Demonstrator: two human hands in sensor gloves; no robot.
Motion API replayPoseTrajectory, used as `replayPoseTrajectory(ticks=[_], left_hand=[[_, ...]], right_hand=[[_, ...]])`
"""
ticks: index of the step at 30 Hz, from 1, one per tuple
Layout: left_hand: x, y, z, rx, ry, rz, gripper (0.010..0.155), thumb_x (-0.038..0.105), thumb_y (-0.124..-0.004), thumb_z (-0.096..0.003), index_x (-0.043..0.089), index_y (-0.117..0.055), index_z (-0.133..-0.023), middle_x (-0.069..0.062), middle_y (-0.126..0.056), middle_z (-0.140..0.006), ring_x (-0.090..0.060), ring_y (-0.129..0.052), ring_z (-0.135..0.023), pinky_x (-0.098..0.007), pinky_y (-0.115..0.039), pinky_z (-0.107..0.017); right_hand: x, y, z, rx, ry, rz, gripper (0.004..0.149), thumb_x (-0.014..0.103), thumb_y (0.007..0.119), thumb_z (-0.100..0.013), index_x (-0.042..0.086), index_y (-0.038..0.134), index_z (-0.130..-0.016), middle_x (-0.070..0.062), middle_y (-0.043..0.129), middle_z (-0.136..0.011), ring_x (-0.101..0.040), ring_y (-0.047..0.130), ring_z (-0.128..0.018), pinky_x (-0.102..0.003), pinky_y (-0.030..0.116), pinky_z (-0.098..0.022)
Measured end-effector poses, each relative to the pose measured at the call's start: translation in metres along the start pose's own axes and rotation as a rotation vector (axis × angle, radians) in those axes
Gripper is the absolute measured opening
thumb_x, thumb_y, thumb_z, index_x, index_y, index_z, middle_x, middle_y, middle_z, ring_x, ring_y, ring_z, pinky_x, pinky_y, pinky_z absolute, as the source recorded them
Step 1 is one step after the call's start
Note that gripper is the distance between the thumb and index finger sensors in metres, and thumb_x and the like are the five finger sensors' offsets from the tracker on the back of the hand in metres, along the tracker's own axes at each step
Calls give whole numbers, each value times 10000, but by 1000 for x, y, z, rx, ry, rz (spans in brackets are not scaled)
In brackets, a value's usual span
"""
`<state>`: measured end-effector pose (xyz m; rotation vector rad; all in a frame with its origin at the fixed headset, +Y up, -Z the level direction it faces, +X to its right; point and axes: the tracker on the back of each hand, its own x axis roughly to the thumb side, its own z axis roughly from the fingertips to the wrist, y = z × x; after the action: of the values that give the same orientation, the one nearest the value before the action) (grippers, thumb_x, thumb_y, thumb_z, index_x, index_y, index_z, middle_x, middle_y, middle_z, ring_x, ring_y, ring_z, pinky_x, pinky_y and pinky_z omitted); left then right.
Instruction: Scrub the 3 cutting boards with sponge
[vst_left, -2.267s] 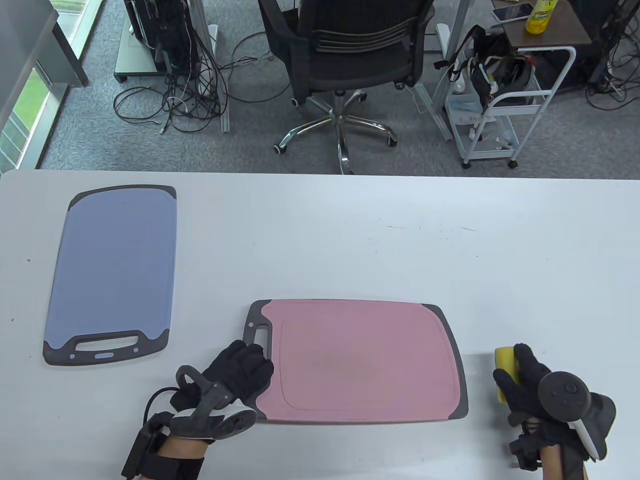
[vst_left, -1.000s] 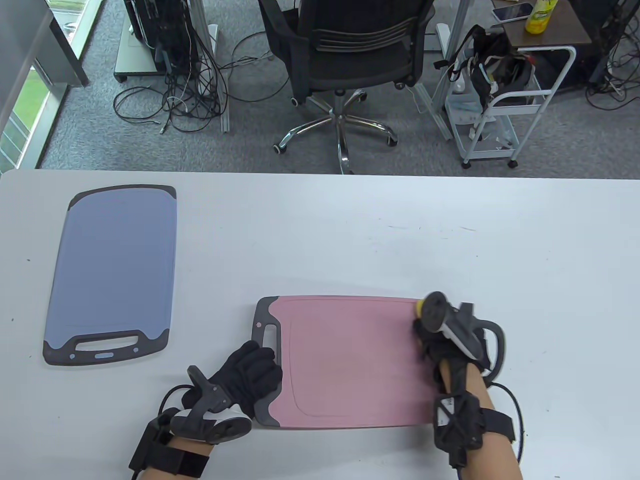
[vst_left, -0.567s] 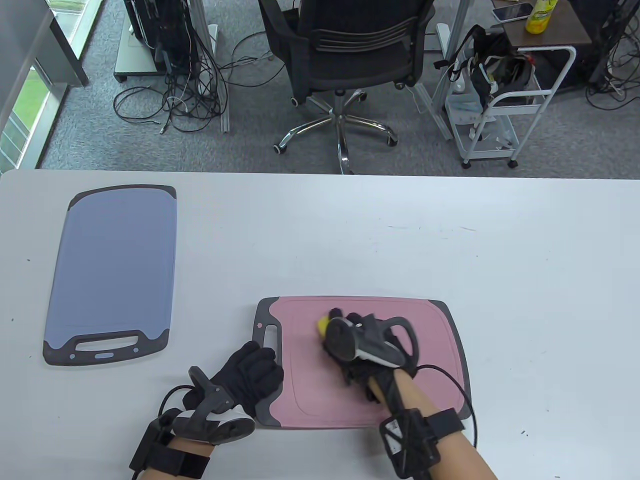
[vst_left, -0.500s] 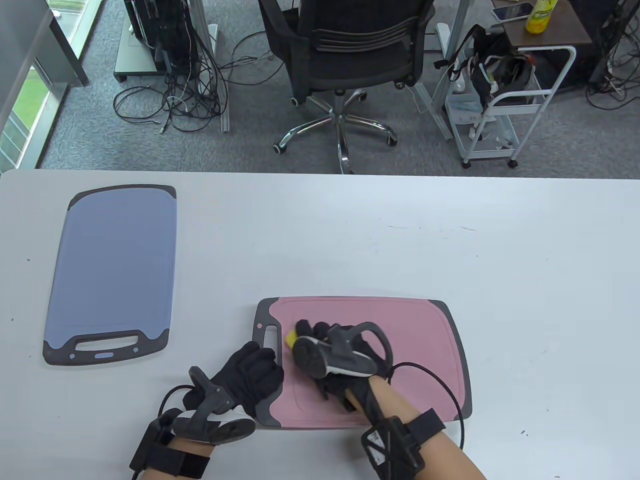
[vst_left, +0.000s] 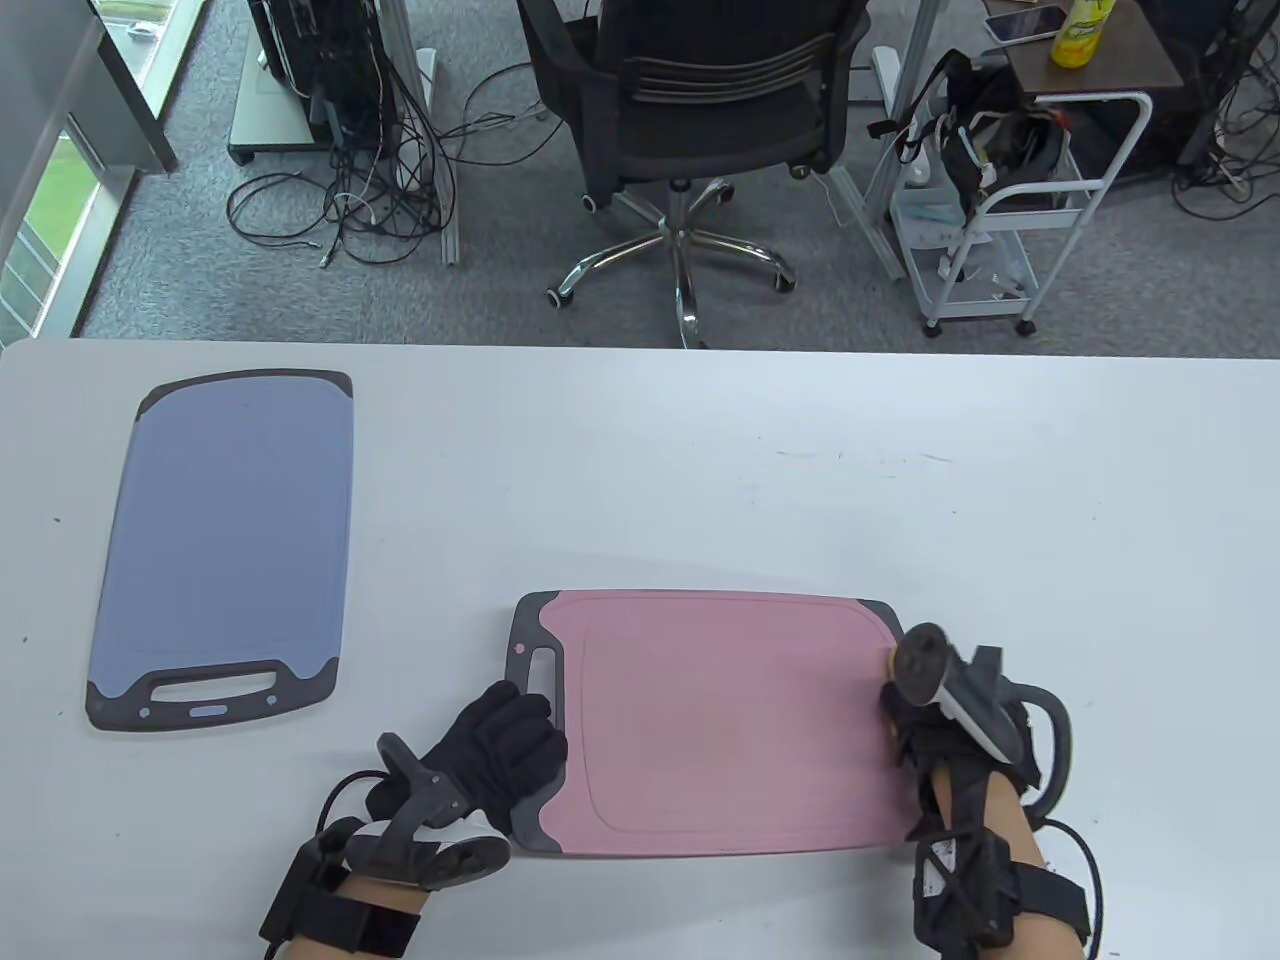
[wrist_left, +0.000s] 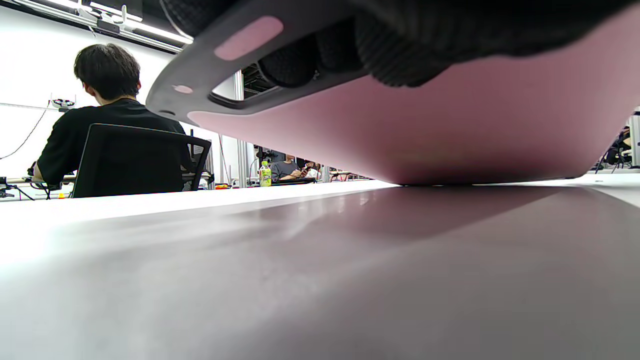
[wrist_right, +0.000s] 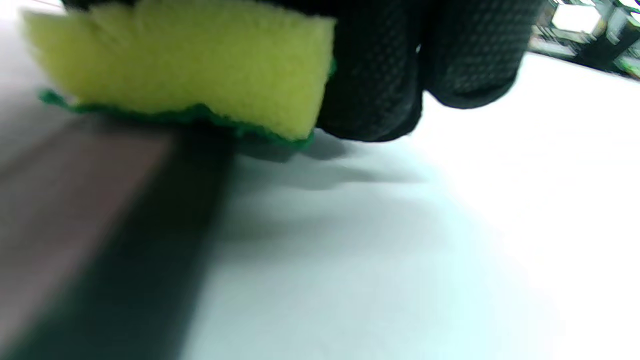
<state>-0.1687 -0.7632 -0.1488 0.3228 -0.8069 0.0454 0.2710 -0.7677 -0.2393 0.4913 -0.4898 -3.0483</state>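
Table view: a pink rectangular plastic cutting board with dark grey ends (vst_left: 720, 720) lies flat near the front edge of the white table (vst_left: 700, 480), its handle slot to the left. The left hand (vst_left: 495, 750) in a black glove rests on the board's near-left corner, fingers curled over the grey handle end. Left wrist view shows those fingers (wrist_left: 340, 50) wrapped about the handle edge. The right hand (vst_left: 925, 715) sits at the board's right end, clamped on a yellow sponge with a green scouring face (wrist_right: 185, 65); only a sliver of yellow shows in the table view. Right wrist view, blurred, places the green face down at the board's dark right border. A blue rectangular plastic cutting board with dark grey ends (vst_left: 230, 540) lies well apart at far left, handle toward the near side. Only two boards are visible.
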Motion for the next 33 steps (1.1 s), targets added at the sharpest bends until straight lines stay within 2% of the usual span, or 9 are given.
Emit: replayPoseTrajectory(ticks=[3,4,9,11,15,22,25,28,33], left_hand=[[1,0,0,5,-1,-4,428,388,-823,-565,309,-598,-921,88,-750,-928,-206,-766,-991,-520,-623,-766],[1,0,0,8,-3,-7,429,390,-824,-563,309,-600,-920,86,-752,-927,-206,-771,-989,-519,-628,-764],[1,0,1,7,-4,-3,429,391,-828,-561,307,-608,-920,84,-761,-924,-208,-782,-984,-521,-639,-761],[3,0,1,10,-7,-15,428,390,-829,-561,305,-610,-919,85,-764,-922,-208,-786,-981,-520,-644,-759],[2,0,1,5,1,-8,429,392,-830,-560,309,-609,-919,88,-764,-923,-206,-785,-983,-518,-643,-760],[2,0,0,-4,2,-9,432,390,-826,-562,310,-601,-922,86,-753,-929,-207,-768,-991,-519,-625,-766],[1,-1,0,-6,4,-5,432,390,-823,-565,310,-596,-924,86,-746,-932,-207,-761,-995,-520,-617,-768],[0,-1,0,-4,9,5,430,387,-823,-567,311,-596,-924,87,-746,-933,-207,-760,-997,-519,-616,-769],[2,-1,0,0,3,-13,430,391,-827,-561,311,-605,-921,87,-757,-927,-206,-774,-989,-520,-632,-764]], right_hand=[[41,-7,10,-57,-150,25,709,522,706,-462,53,642,-991,-144,848,-714,-235,920,-499,-474,775,-465],[71,-11,20,-75,-280,49,708,532,699,-463,70,634,-995,-134,845,-715,-223,919,-499,-465,779,-465],[212,-18,110,-170,-888,74,708,541,703,-444,110,621,-1000,-120,832,-716,-215,914,-501,-465,780,-472],[241,-17,140,-228,-1001,151,708,551,694,-440,129,615,-1003,-101,830,-724,-202,915,-508,-454,785,-482],[222,-13,130,-279,-923,162,701,578,666,-444,179,596,-1017,-68,823,-744,-183,913,-517,-439,786,-485],[59,0,41,-170,-318,76,697,557,688,-448,152,621,-1012,-100,831,-732,-213,912,-507,-463,776,-474],[14,3,22,-86,-141,33,699,549,682,-460,132,606,-1016,-112,822,-747,-219,907,-519,-464,769,-479],[37,-2,29,-102,-237,-6,706,526,718,-457,84,635,-1002,-144,836,-725,-238,914,-503,-479,769,-469],[164,-12,92,-193,-722,59,713,544,705,-450,105,617,-1005,-127,826,-716,-216,909,-499,-466,776,-472]])
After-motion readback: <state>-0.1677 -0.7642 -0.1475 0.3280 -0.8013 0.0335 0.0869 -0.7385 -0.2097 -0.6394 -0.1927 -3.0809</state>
